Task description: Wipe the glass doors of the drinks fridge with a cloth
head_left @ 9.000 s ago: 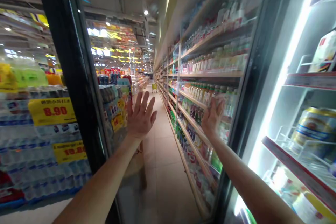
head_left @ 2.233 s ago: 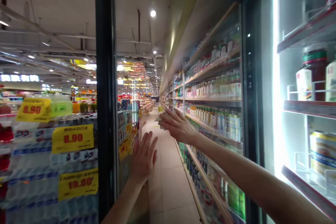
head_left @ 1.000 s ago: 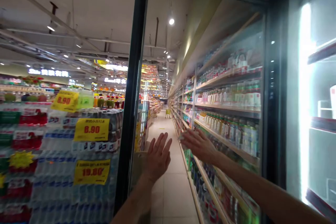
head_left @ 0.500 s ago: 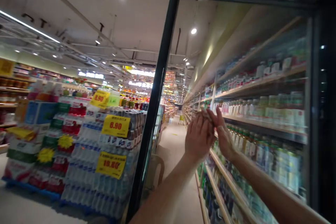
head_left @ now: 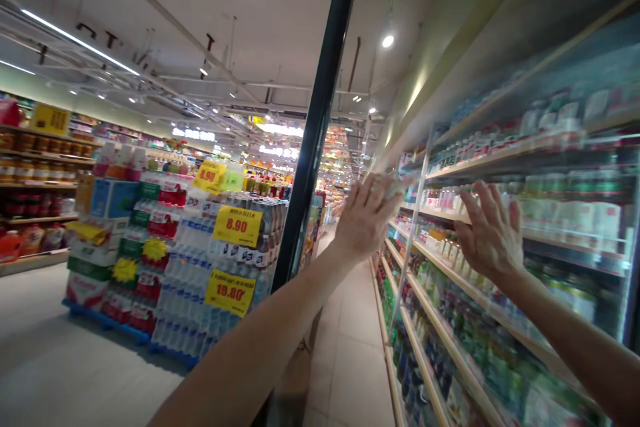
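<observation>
Straight ahead of me is a dark-framed glass door (head_left: 320,113), with shelves showing through the pane. My left hand (head_left: 365,220) is raised at the glass, back of the hand toward me, fingers bent forward. A pale, blurred patch (head_left: 397,185) shows at its fingertips; whether it is a cloth or a reflection is unclear. Farther right, my right hand (head_left: 493,233) is held up, its fingers spread and nothing in it. It is near the pane in front of the bottle shelves; contact with the glass cannot be made out.
Long shelves of bottles (head_left: 565,207) run along the right side. An aisle floor (head_left: 345,347) stretches ahead. On the left, stacked drink packs (head_left: 185,280) with yellow price signs (head_left: 237,225) stand on a blue pallet (head_left: 107,320). Shelves of jars (head_left: 40,173) are behind.
My hands, close together before, are now apart: the right one moved right and opened out, the left one shifted slightly left and up. The door frame appears nearer and higher in view.
</observation>
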A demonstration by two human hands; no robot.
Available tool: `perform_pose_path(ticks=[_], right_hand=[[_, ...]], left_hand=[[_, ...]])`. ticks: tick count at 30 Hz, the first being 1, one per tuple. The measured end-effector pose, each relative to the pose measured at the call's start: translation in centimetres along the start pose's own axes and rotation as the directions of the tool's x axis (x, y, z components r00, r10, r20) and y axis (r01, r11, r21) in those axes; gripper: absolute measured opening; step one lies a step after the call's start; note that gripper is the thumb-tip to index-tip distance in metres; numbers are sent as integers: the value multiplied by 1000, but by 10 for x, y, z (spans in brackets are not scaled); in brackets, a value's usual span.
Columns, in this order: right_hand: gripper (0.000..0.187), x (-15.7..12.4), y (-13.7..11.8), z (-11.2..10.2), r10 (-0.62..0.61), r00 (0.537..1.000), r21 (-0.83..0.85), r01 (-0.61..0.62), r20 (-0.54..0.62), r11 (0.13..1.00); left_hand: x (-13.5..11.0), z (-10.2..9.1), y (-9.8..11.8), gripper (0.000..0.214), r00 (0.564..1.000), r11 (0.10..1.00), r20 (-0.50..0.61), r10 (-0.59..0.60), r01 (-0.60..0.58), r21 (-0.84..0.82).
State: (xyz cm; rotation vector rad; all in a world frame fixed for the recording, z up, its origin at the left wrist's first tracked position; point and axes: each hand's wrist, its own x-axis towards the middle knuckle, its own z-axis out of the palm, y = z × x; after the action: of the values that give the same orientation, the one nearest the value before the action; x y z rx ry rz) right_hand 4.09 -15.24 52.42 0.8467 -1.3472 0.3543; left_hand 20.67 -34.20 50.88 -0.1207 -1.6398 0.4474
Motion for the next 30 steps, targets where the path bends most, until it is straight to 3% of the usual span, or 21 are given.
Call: perform_pose_path(ticks=[3, 5, 7, 9, 10, 12, 13, 15, 16, 17, 18, 19, 20, 21, 23, 25, 26, 27, 28, 29, 30], right_hand=[[55, 0, 0, 0, 25, 1000, 10, -25, 17, 1000], [54, 0, -1, 0, 42, 999, 24, -42, 13, 999], [54, -1, -4, 0, 51, 999, 42, -51, -8, 998], [55, -1, -8, -1, 58, 998, 68, -56, -26, 996], [55, -2, -10, -2, 71, 997, 84, -68, -24, 994], [57, -2, -14, -4, 100, 995, 117, -98, -15, 988], [58, -1, -17, -6, 114, 993, 130, -112, -8, 985], [58, -1, -21, -9, 134, 991, 142, -132, -2, 981], [57, 0, -24, -10, 142, 990, 145, -141, 0, 979], [57, 0, -27, -11, 152, 988, 148, -151, 5, 977], [57, 0, -29, -11, 166, 986, 154, -165, 7, 974], [56, 1, -31, -12, 180, 984, 162, -179, 8, 970], [56, 1, -33, -12, 194, 981, 174, -191, 2, 966], [56, 1, -34, -12, 204, 979, 187, -200, -3, 962], [55, 0, -34, -11, 217, 976, 213, -209, -12, 954], [54, 0, -30, -9, 198, 980, 220, -192, -8, 957], [55, -1, -28, -8, 185, 983, 213, -180, -4, 960], [55, -1, -27, -7, 172, 985, 198, -169, 1, 965], [56, -2, -25, -6, 165, 986, 178, -163, 1, 971], [57, -2, -23, -4, 157, 988, 156, -156, 1, 975], [57, -3, -21, -2, 152, 988, 134, -151, 2, 979]], left_hand=[[-37, 4, 25, 43, 941, 948, 117, 317, -311, -72], [-41, 4, 21, 39, 900, 906, 106, 423, -419, -58], [-21, 1, -3, 38, 953, 954, 63, 297, -299, 22], [10, -5, -32, 39, 999, 994, -30, -26, 29, 104], [22, -8, -43, 40, 986, 981, -67, -153, 160, 112], [26, -13, -50, 40, 969, 963, -70, -238, 245, 116], [15, -13, -45, 40, 980, 973, -40, -196, 200, 118], [-25, -12, -24, 38, 999, 994, 41, 9, -13, 112], [-48, -11, -13, 36, 980, 979, 79, 183, -189, 81], [-69, -11, -5, 32, 921, 925, 107, 375, -380, 24], [-83, -10, -1, 30, 848, 862, 174, 501, -506, -20], [-90, -10, -2, 29, 836, 852, 179, 519, -522, -31], [-88, -10, -7, 29, 851, 867, 183, 492, -497, -21], [-78, -10, -15, 31, 903, 915, 171, 395, -403, 12], [-49, -11, -32, 35, 993, 991, 85, 82, -90, 95], [-32, -11, -38, 38, 987, 978, 1, -160, 158, 133], [-33, -10, -36, 39, 983, 974, -15, -183, 183, 136], [-42, -9, -31, 38, 993, 985, -5, -121, 121, 126], [-55, -9, -25, 38, 1000, 994, 25, 12, -14, 104], [-71, -8, -19, 35, 981, 981, 62, 183, -187, 60], [-86, -9, -16, 31, 926, 930, 92, 367, -369, 2]])
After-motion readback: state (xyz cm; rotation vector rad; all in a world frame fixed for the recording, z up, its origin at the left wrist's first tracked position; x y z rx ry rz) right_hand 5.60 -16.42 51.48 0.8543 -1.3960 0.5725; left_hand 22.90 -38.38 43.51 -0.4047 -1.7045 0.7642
